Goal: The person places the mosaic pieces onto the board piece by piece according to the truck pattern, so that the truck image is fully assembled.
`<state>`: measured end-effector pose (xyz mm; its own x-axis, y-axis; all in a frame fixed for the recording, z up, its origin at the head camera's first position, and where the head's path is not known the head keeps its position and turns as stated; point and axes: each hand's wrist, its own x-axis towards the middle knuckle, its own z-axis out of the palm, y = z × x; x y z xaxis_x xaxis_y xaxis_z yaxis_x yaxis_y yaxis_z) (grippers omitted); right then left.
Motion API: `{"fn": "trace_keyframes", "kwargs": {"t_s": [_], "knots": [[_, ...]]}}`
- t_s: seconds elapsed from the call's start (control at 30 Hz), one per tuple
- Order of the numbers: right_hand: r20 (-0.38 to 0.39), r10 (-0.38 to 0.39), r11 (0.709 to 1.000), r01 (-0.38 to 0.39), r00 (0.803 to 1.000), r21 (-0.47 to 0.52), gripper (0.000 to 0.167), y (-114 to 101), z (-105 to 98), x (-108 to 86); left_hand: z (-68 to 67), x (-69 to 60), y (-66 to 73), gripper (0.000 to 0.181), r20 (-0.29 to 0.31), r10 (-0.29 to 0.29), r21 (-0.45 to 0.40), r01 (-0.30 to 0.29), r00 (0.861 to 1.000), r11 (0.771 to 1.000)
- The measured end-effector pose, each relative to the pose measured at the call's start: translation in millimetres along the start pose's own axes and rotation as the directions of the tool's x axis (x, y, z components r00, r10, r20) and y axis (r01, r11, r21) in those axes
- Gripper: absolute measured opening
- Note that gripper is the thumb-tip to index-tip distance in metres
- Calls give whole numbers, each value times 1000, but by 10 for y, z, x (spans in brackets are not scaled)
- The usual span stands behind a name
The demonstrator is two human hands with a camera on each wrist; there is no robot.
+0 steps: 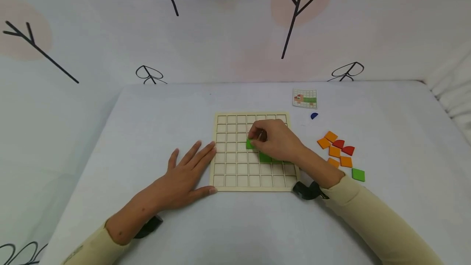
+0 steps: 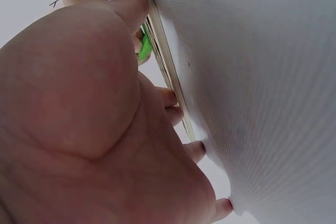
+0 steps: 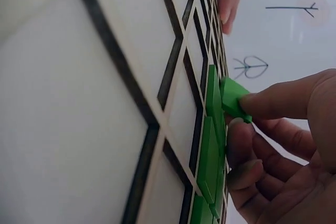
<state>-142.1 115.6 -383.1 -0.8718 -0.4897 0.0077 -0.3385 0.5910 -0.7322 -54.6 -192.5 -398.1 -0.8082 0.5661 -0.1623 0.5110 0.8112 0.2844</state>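
Observation:
A wooden grid board (image 1: 225, 168) with square cells lies flat on the white table. My right hand (image 1: 277, 138) is over its middle, pinching a green square tile (image 3: 234, 99) between thumb and fingers; the tile is tilted in the right wrist view. Several green tiles (image 3: 209, 156) sit in cells below that hand, partly hidden by it in the head view. My left hand (image 1: 184, 179) lies with fingers spread at the board's left side, fingertips and thumb touching its edge. The left wrist view shows the palm (image 2: 68, 87) close up beside the board's edge (image 2: 165, 59).
Right of the board lie several orange square tiles (image 1: 334, 152), two red quarter-round tiles (image 1: 348, 150) and a green tile (image 1: 358, 174). Farther back are a dark blue half-round piece (image 1: 314, 115) and a small picture card (image 1: 305, 98) with a gridded animal drawing.

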Motion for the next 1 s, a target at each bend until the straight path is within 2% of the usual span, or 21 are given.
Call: {"fn": "trace_keyframes", "kwargs": {"t_s": [0.27,0.5,0.63,0.8,1.0], "knots": [[35,15,999,-14,999,-32,6,36,-53,-18,-1,2,2,97,-4,7,6,-7,1000,1000],[23,-57,994,59,998,-97,12,67,-74,-69,7,7,3,98,-17,15,19,-14,1000,1000],[5,-66,990,66,998,-128,12,83,-116,-147,8,13,6,98,-18,19,25,-18,1000,1000],[-44,-56,987,49,997,-153,8,146,-290,-397,-6,9,15,97,-25,24,20,-23,999,1000],[-178,-47,974,6,983,-227,17,316,-590,-877,-14,-5,7,98,-12,10,13,-10,1000,1000]]}}
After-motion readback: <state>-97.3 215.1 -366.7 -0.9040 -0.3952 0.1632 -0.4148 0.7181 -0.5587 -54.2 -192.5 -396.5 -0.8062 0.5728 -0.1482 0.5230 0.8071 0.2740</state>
